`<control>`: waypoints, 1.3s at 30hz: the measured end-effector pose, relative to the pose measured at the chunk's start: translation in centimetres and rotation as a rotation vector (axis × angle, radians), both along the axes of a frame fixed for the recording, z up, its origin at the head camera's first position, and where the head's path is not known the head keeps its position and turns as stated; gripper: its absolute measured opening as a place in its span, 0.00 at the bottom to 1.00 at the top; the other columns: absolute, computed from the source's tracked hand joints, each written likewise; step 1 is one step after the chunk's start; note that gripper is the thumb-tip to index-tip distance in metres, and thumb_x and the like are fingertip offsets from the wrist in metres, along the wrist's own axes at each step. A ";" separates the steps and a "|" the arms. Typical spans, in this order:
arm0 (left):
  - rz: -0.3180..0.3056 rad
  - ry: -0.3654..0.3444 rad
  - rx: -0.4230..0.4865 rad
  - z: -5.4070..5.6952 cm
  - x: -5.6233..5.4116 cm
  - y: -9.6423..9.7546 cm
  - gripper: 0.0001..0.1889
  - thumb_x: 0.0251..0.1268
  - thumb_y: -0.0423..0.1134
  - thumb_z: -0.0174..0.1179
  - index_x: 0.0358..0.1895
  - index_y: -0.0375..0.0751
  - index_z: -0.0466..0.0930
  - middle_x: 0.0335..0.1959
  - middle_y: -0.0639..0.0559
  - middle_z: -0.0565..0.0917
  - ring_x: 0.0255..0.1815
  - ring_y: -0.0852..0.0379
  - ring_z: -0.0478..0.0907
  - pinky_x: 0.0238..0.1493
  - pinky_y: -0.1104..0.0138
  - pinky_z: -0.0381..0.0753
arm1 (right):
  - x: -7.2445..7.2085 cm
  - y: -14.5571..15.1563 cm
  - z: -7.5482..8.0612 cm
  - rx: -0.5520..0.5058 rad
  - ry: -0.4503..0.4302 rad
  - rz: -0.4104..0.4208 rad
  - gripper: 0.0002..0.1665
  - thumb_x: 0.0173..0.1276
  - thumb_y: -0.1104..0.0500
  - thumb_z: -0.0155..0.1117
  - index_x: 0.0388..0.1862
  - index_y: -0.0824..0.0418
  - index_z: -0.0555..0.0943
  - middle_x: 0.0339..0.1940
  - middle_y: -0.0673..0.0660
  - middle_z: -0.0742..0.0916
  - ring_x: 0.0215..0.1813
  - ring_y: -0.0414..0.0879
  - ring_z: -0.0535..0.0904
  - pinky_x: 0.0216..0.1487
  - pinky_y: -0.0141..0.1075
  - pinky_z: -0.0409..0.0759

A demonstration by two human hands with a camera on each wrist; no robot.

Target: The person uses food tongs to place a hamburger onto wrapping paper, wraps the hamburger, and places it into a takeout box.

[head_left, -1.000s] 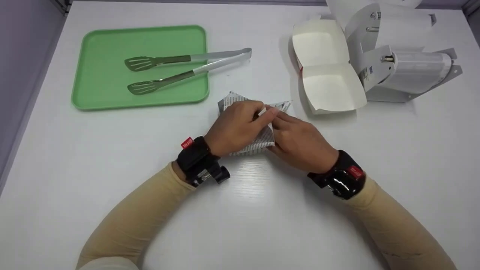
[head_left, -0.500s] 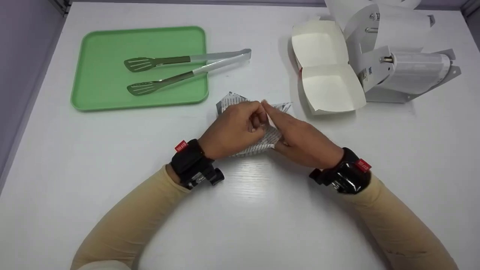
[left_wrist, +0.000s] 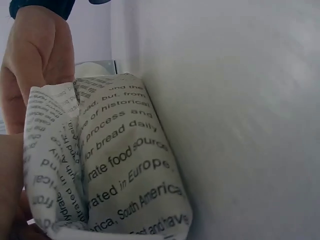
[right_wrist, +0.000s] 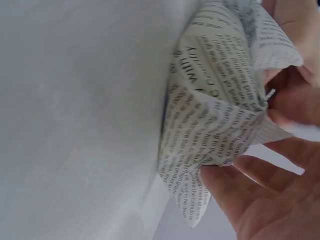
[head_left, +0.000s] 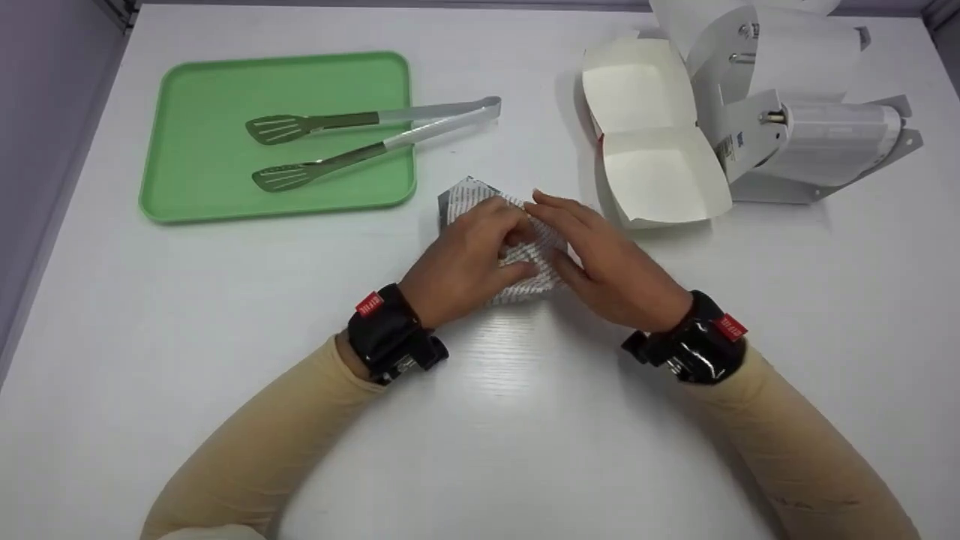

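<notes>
A packet wrapped in newsprint-patterned paper (head_left: 546,279) lies on the table between both hands; what it contains is hidden. Over its left part bends my left hand (head_left: 459,262), its curled fingers and thumb gripping the paper. My right hand (head_left: 619,274) is at the packet's right side, fingers extended, the fingertips touching the paper. In the left wrist view, the packet (left_wrist: 127,150) shows a smooth rounded side and a fold standing up along its top. Pointed folds stick out from the packet (right_wrist: 215,115) in the right wrist view, where the right hand's (right_wrist: 265,200) fingers are spread against it.
Steel tongs (head_left: 322,169) lie half on a green tray (head_left: 202,97) at the back left. An unfolded white carton (head_left: 664,176) stands at the back right, beside a dispenser holding a roll (head_left: 840,142). All of it is on a white table (head_left: 480,435).
My right hand has loosened from pinching the paper at the top, and its fingers have straightened. The right-hand paper corner has folded in. My left hand stays on the packet.
</notes>
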State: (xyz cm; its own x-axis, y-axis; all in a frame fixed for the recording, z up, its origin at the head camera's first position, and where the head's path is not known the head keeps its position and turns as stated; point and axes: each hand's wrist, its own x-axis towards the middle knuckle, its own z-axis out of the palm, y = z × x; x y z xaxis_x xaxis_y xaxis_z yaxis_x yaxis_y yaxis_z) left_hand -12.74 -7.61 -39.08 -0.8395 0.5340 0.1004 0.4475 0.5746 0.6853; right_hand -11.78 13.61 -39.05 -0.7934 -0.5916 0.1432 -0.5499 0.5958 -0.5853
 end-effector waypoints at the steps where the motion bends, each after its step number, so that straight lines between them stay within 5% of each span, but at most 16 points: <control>1: 0.004 0.029 -0.016 -0.1 0.1 -0.1 0.17 0.62 0.44 0.71 0.49 0.39 0.82 0.44 0.49 0.79 0.46 0.55 0.76 0.49 0.67 0.78 | 0.0 -0.1 -0.1 -0.003 0.026 -0.010 0.31 0.76 0.66 0.56 0.76 0.62 0.66 0.77 0.64 0.70 0.79 0.55 0.66 0.76 0.50 0.68; 5: 0.024 0.148 -0.115 -0.3 0.5 -0.5 0.25 0.59 0.53 0.72 0.55 0.43 0.82 0.50 0.48 0.78 0.53 0.52 0.74 0.57 0.61 0.75 | -0.1 -0.2 -0.6 0.000 0.082 -0.036 0.26 0.74 0.69 0.58 0.70 0.62 0.75 0.72 0.64 0.77 0.75 0.55 0.72 0.72 0.48 0.73; 9: 0.040 0.193 -0.185 -0.3 0.8 -0.8 0.31 0.55 0.60 0.72 0.62 0.52 0.81 0.63 0.47 0.76 0.66 0.49 0.71 0.67 0.53 0.70 | 0.1 -0.3 -0.7 0.072 0.136 -0.053 0.22 0.74 0.67 0.61 0.66 0.61 0.80 0.70 0.64 0.79 0.73 0.56 0.75 0.70 0.48 0.75; 19: 0.006 0.174 -0.253 0.1 1.0 -1.3 0.33 0.60 0.60 0.68 0.68 0.52 0.78 0.72 0.50 0.76 0.77 0.50 0.68 0.78 0.52 0.61 | 0.7 -0.7 -0.4 0.246 0.265 -0.100 0.23 0.72 0.66 0.64 0.65 0.63 0.80 0.68 0.65 0.81 0.70 0.58 0.78 0.61 0.52 0.81; 29: 0.000 0.113 -0.263 0.0 0.9 -1.8 0.39 0.57 0.61 0.70 0.71 0.49 0.74 0.76 0.41 0.69 0.76 0.46 0.68 0.71 0.51 0.74 | 1.0 -0.9 -0.8 0.328 0.372 -0.073 0.25 0.70 0.70 0.60 0.66 0.67 0.78 0.66 0.66 0.82 0.67 0.58 0.80 0.59 0.50 0.83; 39: -0.075 0.161 -0.307 0.0 0.9 -2.1 0.37 0.65 0.59 0.64 0.73 0.45 0.70 0.78 0.43 0.67 0.79 0.46 0.64 0.77 0.53 0.66 | 0.8 -0.8 -0.8 0.343 0.314 -0.052 0.25 0.71 0.70 0.59 0.67 0.67 0.77 0.68 0.66 0.80 0.67 0.58 0.80 0.55 0.50 0.84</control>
State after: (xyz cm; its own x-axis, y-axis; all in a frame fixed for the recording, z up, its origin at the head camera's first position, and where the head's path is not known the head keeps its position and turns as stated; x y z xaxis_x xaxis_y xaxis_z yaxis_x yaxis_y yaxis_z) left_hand -11.81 -9.67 -39.05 -0.7832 0.6195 0.0539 0.5846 0.7041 0.4031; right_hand -11.02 12.76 -39.85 -0.7725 -0.6076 0.1845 -0.6336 0.7570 -0.1597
